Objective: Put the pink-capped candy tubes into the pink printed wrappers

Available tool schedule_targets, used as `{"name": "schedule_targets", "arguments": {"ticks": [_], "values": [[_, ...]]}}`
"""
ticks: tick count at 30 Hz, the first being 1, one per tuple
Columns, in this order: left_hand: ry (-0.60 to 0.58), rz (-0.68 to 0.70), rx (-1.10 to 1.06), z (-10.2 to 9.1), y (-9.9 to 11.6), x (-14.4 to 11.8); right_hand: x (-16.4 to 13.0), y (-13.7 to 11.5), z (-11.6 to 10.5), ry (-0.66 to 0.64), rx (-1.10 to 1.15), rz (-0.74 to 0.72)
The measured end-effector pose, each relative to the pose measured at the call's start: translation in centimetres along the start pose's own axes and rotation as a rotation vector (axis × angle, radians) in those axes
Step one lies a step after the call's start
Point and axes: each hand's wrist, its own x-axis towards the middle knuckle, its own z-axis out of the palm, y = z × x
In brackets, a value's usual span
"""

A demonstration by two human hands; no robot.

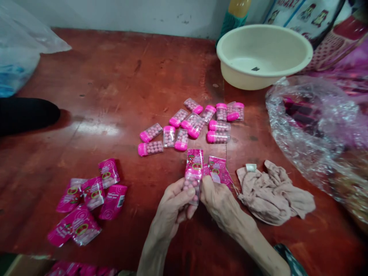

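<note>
My left hand (pixel 172 201) and right hand (pixel 220 199) hold the candy vial (pixel 192 186) in its pink sleeve (pixel 194 161) above the desk (pixel 115 96), fingers clamped on its lower sides. Judged light, rigid, slick plastic; grip mid-body.

Bare hands (pixel 198 203), bare forearms, patterned dark sleeve (pixel 289 260)

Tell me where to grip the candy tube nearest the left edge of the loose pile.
Grip that tube across its clear middle, coming from above. It lies flat on the table, its pink cap left, and both long sides are free; the neighbouring tube sits off its right end.
</note>
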Motion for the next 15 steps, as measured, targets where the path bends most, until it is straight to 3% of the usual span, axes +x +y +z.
{"name": "schedule_targets", "arguments": {"ticks": [4, 8, 12, 15], "values": [[0.037, 0.017, 0.029, 0.2, 0.1, 0.0, 0.0, -0.1, 0.7, -0.014, 0.007, 0.007], [0.091, 0.064, 0.085, 0.3, -0.2, 0.3, 0.2, 0.2, 0.0, -0.022, 0.056, 0.011], [0.144, 0.107, 0.174, 0.4, -0.6, 0.5, 0.2, 1.1, -1.5, -0.035, 0.494, 0.251], [0.121, 0.123, 0.282, 0.7, -0.7, 0.4, 0.4, 1.4, -2.0, 0.105, 0.836, 0.478]]}}
